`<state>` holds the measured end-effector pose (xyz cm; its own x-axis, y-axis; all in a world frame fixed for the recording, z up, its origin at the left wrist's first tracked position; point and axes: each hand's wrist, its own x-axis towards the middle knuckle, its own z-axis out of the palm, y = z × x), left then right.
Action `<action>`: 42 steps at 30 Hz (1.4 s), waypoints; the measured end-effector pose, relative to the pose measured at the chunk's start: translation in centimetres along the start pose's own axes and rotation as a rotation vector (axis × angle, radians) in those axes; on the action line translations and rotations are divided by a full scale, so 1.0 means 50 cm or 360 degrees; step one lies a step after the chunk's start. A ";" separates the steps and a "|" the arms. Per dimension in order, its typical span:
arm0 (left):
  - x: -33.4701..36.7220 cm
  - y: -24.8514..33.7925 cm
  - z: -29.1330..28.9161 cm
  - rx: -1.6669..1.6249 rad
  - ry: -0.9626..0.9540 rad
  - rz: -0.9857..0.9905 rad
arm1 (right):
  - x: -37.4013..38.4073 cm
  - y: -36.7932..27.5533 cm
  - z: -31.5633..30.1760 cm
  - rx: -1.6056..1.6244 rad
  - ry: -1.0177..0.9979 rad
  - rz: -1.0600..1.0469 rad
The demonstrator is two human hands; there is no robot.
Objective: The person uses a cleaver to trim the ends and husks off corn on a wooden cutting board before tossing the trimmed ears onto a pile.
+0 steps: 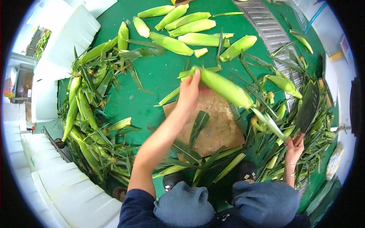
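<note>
The left hand is reaching up from the lower middle of the frame, its forearm slanting rightward, its thumb and fingers gripping the upper end of a green corn ear. That ear is slanting down to the right from the centre, slightly blurred, its pale stalk pointing toward the right hand. At lower right, this hand is rising on a nearly upright forearm with thin bands at the wrist; its fingers are curling in beside the stalk's end and the foot of a dark flat piece, and I cannot tell which it is holding. White blocks are lining the left side, and a leafy corn heap is standing against them. Green floor is spreading through the middle, with a brown board lying under the raised ear and loose corn ears resting above. A perforated metal strip is running down the upper right toward a husk heap. For moving, the floor is stretching between the left heap and the board; loose leaves are overlapping the board's lower edge, while the right heap is crowding the right hand.
</note>
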<state>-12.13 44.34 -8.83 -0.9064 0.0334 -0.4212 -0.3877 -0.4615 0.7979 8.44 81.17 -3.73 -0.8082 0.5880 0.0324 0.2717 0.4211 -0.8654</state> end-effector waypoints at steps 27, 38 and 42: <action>-0.343 0.313 -0.849 0.1852 0.2133 -0.0236 | -0.028 0.292 -0.195 -0.0621 -0.0116 0.0637; -0.310 0.030 -0.256 0.1357 -0.0302 -0.0118 | -0.036 -0.089 0.144 -0.0197 -0.0575 -0.0216; -0.256 -0.002 -0.270 0.1544 -0.0418 -0.0382 | -0.017 -0.246 0.210 0.0436 -0.0368 -0.0662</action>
<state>1.76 32.01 -9.33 -0.7502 0.2765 -0.6007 -0.4262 0.4924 0.7589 0.27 68.22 1.64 -0.9205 0.2301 0.3157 -0.2165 0.3722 -0.9026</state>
